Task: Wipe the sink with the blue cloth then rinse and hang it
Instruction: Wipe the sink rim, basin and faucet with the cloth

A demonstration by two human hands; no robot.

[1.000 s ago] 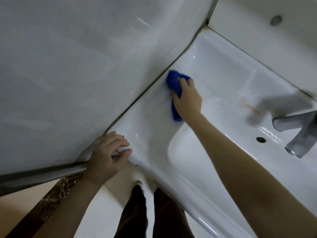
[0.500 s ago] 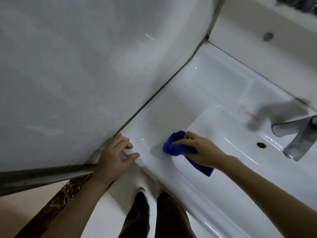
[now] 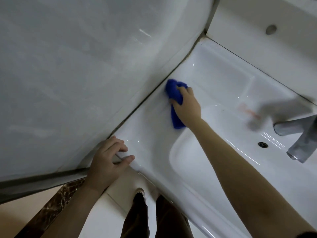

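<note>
There, the right hand point(image 3: 187, 104) gripped the bunched blue cloth point(image 3: 174, 94), pressing it on the sink point(image 3: 216, 78) ledge just beside the wall point(image 3: 77, 74). The left hand point(image 3: 108, 163) rested, fingers relaxed, on the sink's near corner.

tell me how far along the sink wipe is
Done: nothing clearly finished. In hand: the right hand holds the cloth on the sink ledge by the wall; the left hand rests on its corner. Left: the reddish mark near the tap, then rinsing and hanging.
</note>
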